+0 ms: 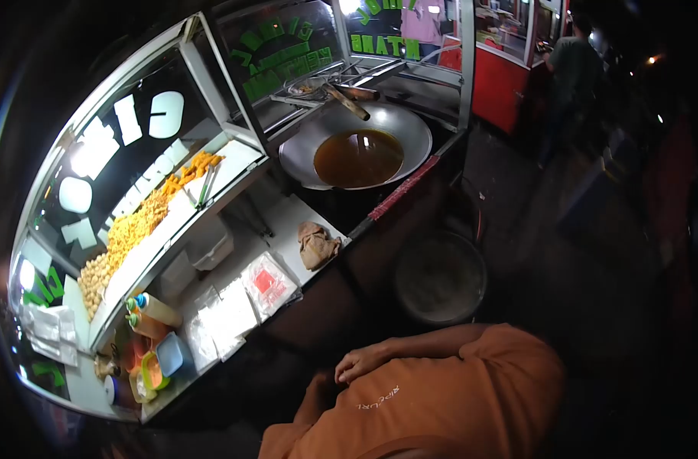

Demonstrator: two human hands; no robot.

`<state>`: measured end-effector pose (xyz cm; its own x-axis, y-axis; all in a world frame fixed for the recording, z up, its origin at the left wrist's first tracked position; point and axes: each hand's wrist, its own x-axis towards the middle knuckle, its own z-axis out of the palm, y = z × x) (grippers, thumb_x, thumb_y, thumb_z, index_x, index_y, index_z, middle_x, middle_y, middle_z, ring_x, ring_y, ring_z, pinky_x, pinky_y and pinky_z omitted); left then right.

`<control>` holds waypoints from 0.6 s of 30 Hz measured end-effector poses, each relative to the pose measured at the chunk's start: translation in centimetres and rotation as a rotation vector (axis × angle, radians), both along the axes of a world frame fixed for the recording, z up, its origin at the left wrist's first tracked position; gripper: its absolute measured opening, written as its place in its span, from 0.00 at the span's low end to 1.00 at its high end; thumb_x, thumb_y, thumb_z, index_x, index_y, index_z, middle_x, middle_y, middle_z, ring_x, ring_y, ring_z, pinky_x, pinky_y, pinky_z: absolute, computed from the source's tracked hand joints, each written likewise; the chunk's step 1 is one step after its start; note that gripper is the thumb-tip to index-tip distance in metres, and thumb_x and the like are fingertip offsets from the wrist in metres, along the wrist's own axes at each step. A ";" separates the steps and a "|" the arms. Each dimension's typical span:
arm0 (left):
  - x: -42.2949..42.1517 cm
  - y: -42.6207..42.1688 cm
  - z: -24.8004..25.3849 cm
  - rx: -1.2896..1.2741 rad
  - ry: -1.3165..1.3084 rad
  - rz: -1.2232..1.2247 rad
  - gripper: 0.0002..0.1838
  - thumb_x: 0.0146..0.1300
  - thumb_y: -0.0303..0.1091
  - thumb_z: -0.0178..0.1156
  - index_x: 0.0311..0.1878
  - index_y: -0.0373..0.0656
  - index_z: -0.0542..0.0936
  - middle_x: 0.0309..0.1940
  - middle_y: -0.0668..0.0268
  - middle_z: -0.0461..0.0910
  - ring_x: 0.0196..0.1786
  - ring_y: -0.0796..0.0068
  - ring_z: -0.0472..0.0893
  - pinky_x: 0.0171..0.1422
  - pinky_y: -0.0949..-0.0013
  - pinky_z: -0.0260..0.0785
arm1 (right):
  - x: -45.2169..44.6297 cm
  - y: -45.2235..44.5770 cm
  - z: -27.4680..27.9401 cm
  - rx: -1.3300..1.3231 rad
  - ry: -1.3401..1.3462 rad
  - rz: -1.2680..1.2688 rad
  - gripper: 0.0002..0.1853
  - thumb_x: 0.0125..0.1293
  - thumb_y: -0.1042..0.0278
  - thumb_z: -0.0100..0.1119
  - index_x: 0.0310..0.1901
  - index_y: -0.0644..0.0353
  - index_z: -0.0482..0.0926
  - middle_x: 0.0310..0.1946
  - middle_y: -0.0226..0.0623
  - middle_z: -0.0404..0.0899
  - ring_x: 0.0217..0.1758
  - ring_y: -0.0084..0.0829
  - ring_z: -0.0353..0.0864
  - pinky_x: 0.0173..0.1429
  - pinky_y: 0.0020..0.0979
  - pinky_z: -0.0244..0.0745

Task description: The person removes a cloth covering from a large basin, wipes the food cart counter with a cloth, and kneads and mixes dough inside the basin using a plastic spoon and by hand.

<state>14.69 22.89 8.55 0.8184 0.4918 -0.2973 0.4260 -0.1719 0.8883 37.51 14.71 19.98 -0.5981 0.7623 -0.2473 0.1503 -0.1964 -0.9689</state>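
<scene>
My right hand (pixel 355 365) is held in front of my orange shirt with its fingers loosely curled, and I see nothing in it. Close beside it, my left hand (pixel 318 385) is in shadow, its fingers hidden. Neither hand touches the food cart. Nearest to them on the cart's shelf are a stack of clear plastic bags with a red print (pixel 266 281) and a crumpled brown cloth (pixel 317 245). Farther off, a wide metal wok (pixel 294 149) holds brown oil, with wooden handles (pixel 347 102) at its far rim.
A lit glass case (pixel 246 157) holds fried pieces (pixel 182 177), yellow noodle-like food (pixel 137 229) and round balls (pixel 95 277). Sauce bottles (pixel 156 310) and a blue container (pixel 173 353) stand below. A round dark tub (pixel 441 277) is near the cart. Another person (pixel 577 69) stands at the back right.
</scene>
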 end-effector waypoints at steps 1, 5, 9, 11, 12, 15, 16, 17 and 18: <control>0.3 -0.4 0.4 -0.004 -0.004 -0.009 0.04 0.54 0.36 0.68 0.30 0.48 0.85 0.22 0.62 0.81 0.24 0.76 0.74 0.28 0.69 0.67 | 0.3 -0.4 0.8 -0.009 -0.029 -0.030 0.23 0.72 0.50 0.47 0.56 0.62 0.75 0.45 0.38 0.80 0.51 0.30 0.78 0.55 0.34 0.72; 1.2 0.2 -8.2 -0.010 0.200 -0.135 0.11 0.62 0.40 0.61 0.40 0.42 0.82 0.35 0.61 0.82 0.35 0.73 0.78 0.40 0.67 0.72 | 1.0 -2.2 -0.2 0.022 -0.065 -0.151 0.20 0.71 0.55 0.50 0.53 0.62 0.77 0.43 0.39 0.81 0.48 0.30 0.79 0.53 0.34 0.73; 1.1 0.6 -21.9 0.206 0.334 -0.316 0.18 0.65 0.44 0.56 0.48 0.40 0.80 0.44 0.56 0.82 0.45 0.65 0.82 0.48 0.63 0.74 | 2.1 -4.6 0.2 0.084 -0.141 -0.128 0.17 0.70 0.58 0.51 0.51 0.62 0.78 0.39 0.38 0.81 0.44 0.28 0.80 0.51 0.32 0.73; 1.6 -0.9 -22.6 0.013 0.240 -0.119 0.20 0.69 0.42 0.46 0.41 0.35 0.81 0.39 0.50 0.83 0.41 0.59 0.83 0.44 0.58 0.74 | 2.8 -6.0 -0.4 0.096 -0.084 -0.173 0.16 0.70 0.59 0.52 0.50 0.62 0.79 0.38 0.37 0.81 0.44 0.27 0.80 0.50 0.31 0.73; 2.1 -1.6 -22.3 0.156 0.268 -0.156 0.23 0.69 0.44 0.45 0.39 0.33 0.81 0.34 0.53 0.83 0.37 0.66 0.82 0.41 0.60 0.73 | 3.3 -6.8 -0.4 0.124 -0.064 -0.228 0.15 0.69 0.61 0.53 0.49 0.63 0.79 0.38 0.36 0.82 0.43 0.25 0.80 0.50 0.30 0.74; 5.4 -4.7 -15.9 -0.231 -0.036 0.208 0.26 0.70 0.54 0.46 0.32 0.37 0.77 0.26 0.67 0.76 0.31 0.80 0.72 0.33 0.68 0.65 | 5.0 -8.9 -1.2 0.212 -0.005 -0.569 0.13 0.70 0.63 0.54 0.46 0.64 0.80 0.39 0.35 0.82 0.45 0.23 0.80 0.52 0.28 0.74; 7.5 -4.5 -12.3 -0.095 0.013 0.237 0.22 0.71 0.49 0.47 0.33 0.38 0.78 0.26 0.70 0.76 0.30 0.81 0.70 0.34 0.70 0.64 | 5.4 -9.3 -1.5 0.245 0.034 -0.782 0.11 0.70 0.64 0.54 0.45 0.63 0.80 0.40 0.34 0.82 0.45 0.23 0.79 0.52 0.27 0.73; 10.0 -5.2 -8.0 -0.018 -0.202 0.319 0.19 0.72 0.45 0.48 0.41 0.38 0.80 0.29 0.70 0.76 0.32 0.81 0.69 0.37 0.73 0.64 | 5.8 -10.2 0.7 0.332 0.051 -0.970 0.14 0.72 0.63 0.53 0.49 0.63 0.79 0.43 0.34 0.81 0.48 0.23 0.77 0.55 0.26 0.71; 12.9 -7.4 0.5 -0.187 -0.415 0.534 0.21 0.73 0.46 0.47 0.50 0.37 0.79 0.35 0.69 0.76 0.36 0.81 0.69 0.42 0.73 0.64 | 6.2 -11.1 5.0 0.252 0.204 -1.027 0.20 0.74 0.57 0.48 0.54 0.66 0.76 0.51 0.37 0.78 0.54 0.24 0.73 0.62 0.28 0.65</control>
<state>27.55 15.46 9.03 0.5435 0.8291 -0.1313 0.0288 0.1380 0.9900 43.73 3.66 25.03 0.3446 0.9386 0.0188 -0.1422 0.0720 -0.9872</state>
